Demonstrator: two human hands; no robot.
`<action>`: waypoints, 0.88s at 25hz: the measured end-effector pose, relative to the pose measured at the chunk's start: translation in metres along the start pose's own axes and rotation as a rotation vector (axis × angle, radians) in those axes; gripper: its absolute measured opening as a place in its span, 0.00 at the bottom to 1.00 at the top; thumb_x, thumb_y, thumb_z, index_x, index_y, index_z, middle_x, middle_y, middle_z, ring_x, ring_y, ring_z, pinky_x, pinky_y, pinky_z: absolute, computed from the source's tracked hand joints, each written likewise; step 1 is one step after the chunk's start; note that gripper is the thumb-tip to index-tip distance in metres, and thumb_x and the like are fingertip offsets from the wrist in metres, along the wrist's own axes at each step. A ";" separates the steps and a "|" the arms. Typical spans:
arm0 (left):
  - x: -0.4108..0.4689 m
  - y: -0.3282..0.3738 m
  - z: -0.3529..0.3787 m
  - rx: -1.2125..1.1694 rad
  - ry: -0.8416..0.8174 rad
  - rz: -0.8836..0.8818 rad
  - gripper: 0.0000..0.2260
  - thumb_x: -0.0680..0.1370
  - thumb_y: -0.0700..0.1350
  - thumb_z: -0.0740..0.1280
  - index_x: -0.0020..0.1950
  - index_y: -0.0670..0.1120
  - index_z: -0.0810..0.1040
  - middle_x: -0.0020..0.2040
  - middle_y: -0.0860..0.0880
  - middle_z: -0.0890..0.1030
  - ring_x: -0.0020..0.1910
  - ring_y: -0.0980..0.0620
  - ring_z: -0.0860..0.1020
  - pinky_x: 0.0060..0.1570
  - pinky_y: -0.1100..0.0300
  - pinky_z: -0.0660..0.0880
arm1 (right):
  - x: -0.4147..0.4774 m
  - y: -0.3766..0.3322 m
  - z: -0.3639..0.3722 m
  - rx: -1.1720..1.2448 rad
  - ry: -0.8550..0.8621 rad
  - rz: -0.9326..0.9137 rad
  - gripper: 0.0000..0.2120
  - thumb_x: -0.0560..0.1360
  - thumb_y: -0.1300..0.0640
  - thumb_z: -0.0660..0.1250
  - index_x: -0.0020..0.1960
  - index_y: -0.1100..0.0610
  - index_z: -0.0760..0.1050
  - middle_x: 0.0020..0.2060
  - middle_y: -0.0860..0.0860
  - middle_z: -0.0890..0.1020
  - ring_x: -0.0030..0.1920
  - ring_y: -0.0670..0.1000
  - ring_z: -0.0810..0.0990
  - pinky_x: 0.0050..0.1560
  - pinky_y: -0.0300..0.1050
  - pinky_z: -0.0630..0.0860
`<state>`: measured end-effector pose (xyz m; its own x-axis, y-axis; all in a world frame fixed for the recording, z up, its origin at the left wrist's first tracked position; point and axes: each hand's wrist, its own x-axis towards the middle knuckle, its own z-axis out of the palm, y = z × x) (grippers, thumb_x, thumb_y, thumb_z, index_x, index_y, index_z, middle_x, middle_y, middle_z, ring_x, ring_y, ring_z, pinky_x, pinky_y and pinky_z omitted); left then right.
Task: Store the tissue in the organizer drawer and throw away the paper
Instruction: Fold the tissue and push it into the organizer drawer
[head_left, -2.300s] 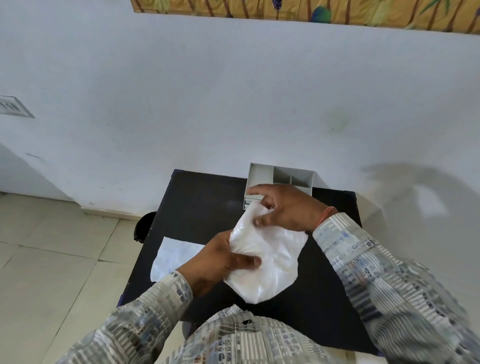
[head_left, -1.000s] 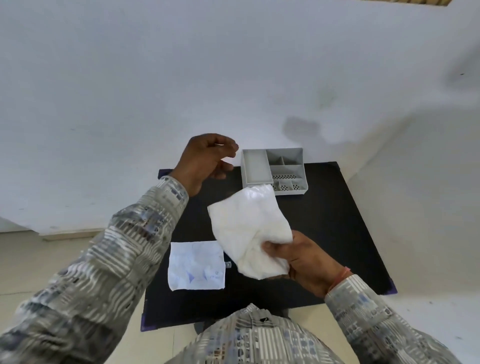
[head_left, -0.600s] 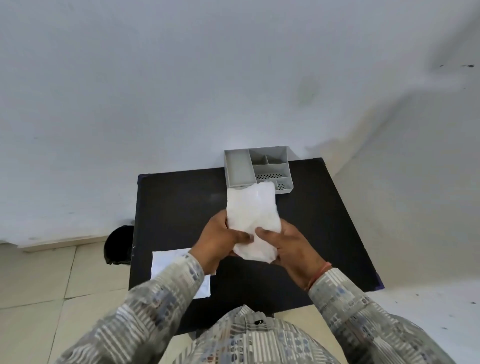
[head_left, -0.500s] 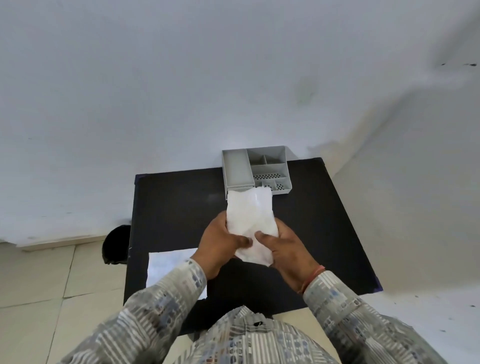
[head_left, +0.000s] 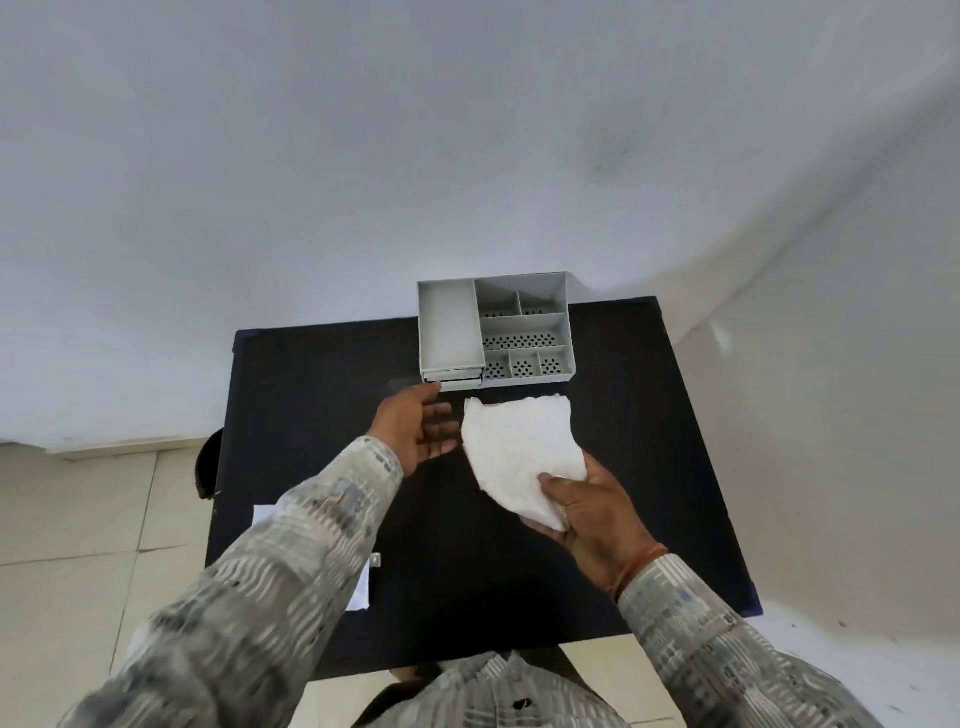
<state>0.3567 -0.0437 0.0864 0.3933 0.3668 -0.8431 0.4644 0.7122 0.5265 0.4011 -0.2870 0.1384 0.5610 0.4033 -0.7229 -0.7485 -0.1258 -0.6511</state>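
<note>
A folded white tissue (head_left: 522, 454) hangs over the black table (head_left: 322, 395), pinched at its near corner by my right hand (head_left: 592, 512). My left hand (head_left: 418, 428) is empty, fingers spread, its fingertips just short of the drawer front (head_left: 454, 383) at the lower left of the grey organizer (head_left: 449, 325). The organizer stands at the table's far edge against the wall. A white sheet of paper (head_left: 267, 514) lies on the table's left side, mostly hidden under my left sleeve.
A dark round bin (head_left: 208, 462) sits on the tiled floor just left of the table. A white wall rises behind the organizer and another runs along the right side. The organizer's right part has several perforated compartments (head_left: 524, 340).
Both hands were folding the tissue together. My left hand has let go and moved forward toward the organizer's drawer, while my right hand keeps the tissue and has shifted right.
</note>
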 end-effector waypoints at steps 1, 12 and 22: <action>0.020 0.003 0.009 -0.071 0.039 -0.028 0.15 0.83 0.48 0.68 0.67 0.43 0.80 0.66 0.40 0.83 0.54 0.40 0.84 0.49 0.42 0.83 | 0.010 -0.004 -0.009 -0.011 -0.005 0.015 0.18 0.82 0.69 0.65 0.68 0.53 0.76 0.60 0.53 0.84 0.59 0.59 0.84 0.42 0.52 0.87; 0.104 0.011 0.050 -0.261 0.287 -0.055 0.17 0.82 0.35 0.62 0.70 0.39 0.79 0.49 0.44 0.84 0.41 0.46 0.84 0.33 0.50 0.80 | 0.070 -0.039 -0.038 -0.158 -0.079 0.065 0.21 0.81 0.68 0.66 0.71 0.52 0.75 0.62 0.52 0.85 0.62 0.58 0.84 0.51 0.61 0.86; 0.097 -0.024 0.035 -0.294 0.254 -0.055 0.17 0.77 0.37 0.69 0.65 0.38 0.83 0.60 0.39 0.87 0.45 0.45 0.85 0.37 0.51 0.83 | 0.090 -0.039 -0.022 -0.172 -0.041 0.042 0.20 0.80 0.67 0.68 0.69 0.50 0.77 0.62 0.51 0.85 0.63 0.59 0.83 0.61 0.74 0.79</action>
<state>0.4112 -0.0460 -0.0047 0.1476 0.4334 -0.8890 0.2175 0.8626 0.4567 0.4883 -0.2661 0.0934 0.5135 0.4305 -0.7423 -0.6971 -0.2952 -0.6534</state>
